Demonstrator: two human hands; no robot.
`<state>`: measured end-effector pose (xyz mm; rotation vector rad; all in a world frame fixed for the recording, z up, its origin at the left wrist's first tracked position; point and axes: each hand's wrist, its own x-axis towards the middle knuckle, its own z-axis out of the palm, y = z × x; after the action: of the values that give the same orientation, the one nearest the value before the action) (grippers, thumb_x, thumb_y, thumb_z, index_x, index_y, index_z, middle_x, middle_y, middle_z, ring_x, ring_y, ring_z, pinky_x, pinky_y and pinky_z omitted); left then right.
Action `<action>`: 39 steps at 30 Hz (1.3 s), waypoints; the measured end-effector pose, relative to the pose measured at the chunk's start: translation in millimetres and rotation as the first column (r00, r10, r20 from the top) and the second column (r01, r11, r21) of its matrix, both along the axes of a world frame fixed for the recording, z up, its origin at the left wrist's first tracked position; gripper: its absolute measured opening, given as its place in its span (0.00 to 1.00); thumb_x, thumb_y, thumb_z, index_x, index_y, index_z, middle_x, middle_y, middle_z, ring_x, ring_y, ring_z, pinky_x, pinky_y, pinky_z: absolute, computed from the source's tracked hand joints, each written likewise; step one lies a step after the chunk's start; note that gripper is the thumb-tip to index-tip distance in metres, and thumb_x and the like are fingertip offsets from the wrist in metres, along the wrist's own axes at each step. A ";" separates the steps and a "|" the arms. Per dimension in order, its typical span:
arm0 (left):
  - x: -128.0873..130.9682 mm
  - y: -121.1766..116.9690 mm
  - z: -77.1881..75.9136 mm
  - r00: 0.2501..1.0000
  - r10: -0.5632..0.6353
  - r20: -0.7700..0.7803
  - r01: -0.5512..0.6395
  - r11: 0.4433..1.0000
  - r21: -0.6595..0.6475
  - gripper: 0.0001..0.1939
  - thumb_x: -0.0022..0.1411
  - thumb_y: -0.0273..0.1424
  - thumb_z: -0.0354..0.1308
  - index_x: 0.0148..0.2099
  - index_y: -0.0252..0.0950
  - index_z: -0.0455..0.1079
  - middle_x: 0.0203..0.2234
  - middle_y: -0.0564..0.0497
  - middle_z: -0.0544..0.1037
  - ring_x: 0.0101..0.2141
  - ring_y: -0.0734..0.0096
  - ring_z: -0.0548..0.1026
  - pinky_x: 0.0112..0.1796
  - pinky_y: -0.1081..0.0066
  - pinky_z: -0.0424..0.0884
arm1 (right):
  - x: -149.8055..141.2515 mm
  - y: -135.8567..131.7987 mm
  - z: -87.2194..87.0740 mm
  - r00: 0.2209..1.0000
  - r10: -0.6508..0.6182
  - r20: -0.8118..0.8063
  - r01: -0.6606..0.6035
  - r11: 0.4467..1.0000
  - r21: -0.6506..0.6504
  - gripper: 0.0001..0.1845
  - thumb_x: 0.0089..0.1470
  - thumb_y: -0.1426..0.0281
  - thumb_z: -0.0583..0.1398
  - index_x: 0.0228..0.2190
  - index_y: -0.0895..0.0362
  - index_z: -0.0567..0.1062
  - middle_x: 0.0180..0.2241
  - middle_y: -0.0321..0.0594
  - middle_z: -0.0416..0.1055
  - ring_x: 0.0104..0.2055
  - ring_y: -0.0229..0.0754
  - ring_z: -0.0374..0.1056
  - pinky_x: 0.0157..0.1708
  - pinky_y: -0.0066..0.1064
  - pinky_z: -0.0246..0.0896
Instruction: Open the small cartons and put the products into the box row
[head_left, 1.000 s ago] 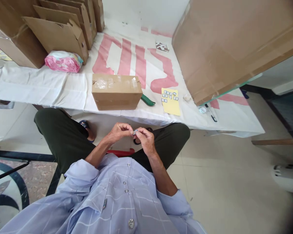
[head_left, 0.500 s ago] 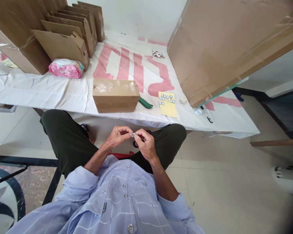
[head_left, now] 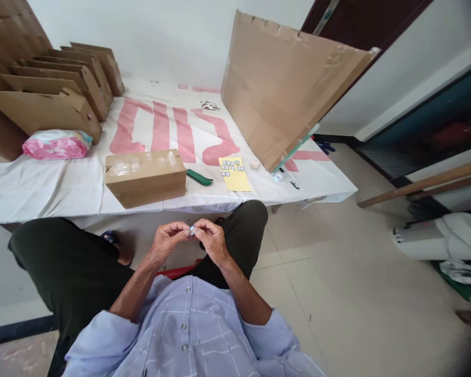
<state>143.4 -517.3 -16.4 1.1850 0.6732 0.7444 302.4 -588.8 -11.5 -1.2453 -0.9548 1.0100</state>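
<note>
My left hand point(head_left: 168, 240) and my right hand point(head_left: 212, 240) meet above my lap, fingertips pinched together. Between them is a tiny light-blue piece point(head_left: 191, 229), too small and too covered by the fingers to name. Both hands grip it from opposite sides. In front of them, on the table, lies a yellow sheet point(head_left: 238, 183) bearing several small square pieces point(head_left: 227, 163) with dark outlines. A green curved-handled tool point(head_left: 200, 177), perhaps a folding knife, rests left of the sheet. It partly touches or lies beside a taped cardboard box point(head_left: 145, 178).
The table has a white cloth point(head_left: 78, 188) with red markings. Folded cartons point(head_left: 43, 104) and a pink wipes pack point(head_left: 58, 144) stand left. A big cardboard panel point(head_left: 275, 84) leans at right, near a small round white item point(head_left: 278, 177) and a pen point(head_left: 294, 185).
My view has turned to the right, so the table and hands appear farther left. Both hands still pinch the small light-blue piece together; the things on the table have not moved.
</note>
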 end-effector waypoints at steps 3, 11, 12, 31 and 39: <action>8.5 -2.2 -3.9 1.000 0.001 0.015 -0.001 1.000 -0.018 0.22 0.54 0.50 0.79 0.34 0.36 0.84 0.28 0.48 0.83 0.31 0.68 0.78 0.39 0.68 0.77 | 2.8 -0.3 -1.4 0.999 -0.021 -0.028 0.022 1.000 0.012 0.24 0.54 0.44 0.70 0.29 0.51 0.77 0.28 0.35 0.74 0.31 0.42 0.72 0.35 0.35 0.76; 45.6 12.3 -7.6 0.999 -0.032 -0.002 0.032 0.999 0.016 0.21 0.55 0.48 0.78 0.36 0.35 0.84 0.29 0.48 0.84 0.31 0.69 0.78 0.38 0.69 0.78 | 40.2 3.5 0.1 0.991 -0.105 0.087 0.100 0.993 0.056 0.20 0.58 0.49 0.68 0.30 0.52 0.78 0.29 0.36 0.74 0.30 0.40 0.68 0.34 0.33 0.72; 52.3 17.4 -6.9 0.999 -0.030 -0.018 0.031 0.998 0.049 0.20 0.56 0.47 0.78 0.37 0.35 0.85 0.30 0.47 0.84 0.31 0.68 0.79 0.37 0.69 0.78 | 51.7 5.9 1.4 0.982 -0.132 0.137 0.125 0.990 0.057 0.19 0.59 0.50 0.68 0.30 0.51 0.78 0.29 0.35 0.74 0.30 0.40 0.68 0.34 0.33 0.71; 201.3 102.7 -18.9 0.758 0.078 -0.648 0.605 0.286 0.743 0.17 0.72 0.35 0.62 0.60 0.35 0.75 0.67 0.37 0.75 0.68 0.45 0.70 0.59 0.48 0.70 | 261.3 155.5 -14.6 0.775 -0.154 0.613 0.294 0.946 -0.135 0.09 0.45 0.62 0.63 0.22 0.54 0.76 0.25 0.36 0.75 0.31 0.42 0.67 0.35 0.34 0.59; 199.6 99.2 -24.3 0.782 0.067 -0.620 0.577 0.300 0.760 0.13 0.73 0.34 0.61 0.56 0.37 0.75 0.65 0.38 0.75 0.69 0.45 0.69 0.57 0.49 0.67 | 273.2 161.8 -23.8 0.770 -0.153 0.619 0.316 0.934 -0.163 0.13 0.48 0.58 0.64 0.24 0.54 0.77 0.27 0.37 0.77 0.32 0.42 0.68 0.35 0.34 0.60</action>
<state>342.9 -418.1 -40.7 2.6605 0.4217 0.4277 575.6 -427.0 -35.3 -1.9276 -1.1237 0.5415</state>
